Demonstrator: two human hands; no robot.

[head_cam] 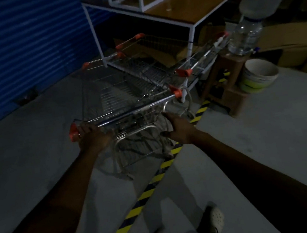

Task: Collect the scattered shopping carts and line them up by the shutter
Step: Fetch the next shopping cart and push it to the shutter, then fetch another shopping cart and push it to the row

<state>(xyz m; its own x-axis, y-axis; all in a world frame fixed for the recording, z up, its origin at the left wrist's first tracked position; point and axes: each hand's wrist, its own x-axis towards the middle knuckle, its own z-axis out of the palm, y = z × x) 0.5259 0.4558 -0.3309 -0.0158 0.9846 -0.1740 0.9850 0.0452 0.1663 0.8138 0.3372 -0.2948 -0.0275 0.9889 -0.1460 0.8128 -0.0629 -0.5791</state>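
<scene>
Left hand (88, 133) grips cart (119, 93) handle at its left orange cap. Right hand (177, 128) at the rear frame, grip unclear. Cart dead centre; other carts (138, 62) at 1 o'clock, shutter (15, 55) at 10 o'clock.
</scene>
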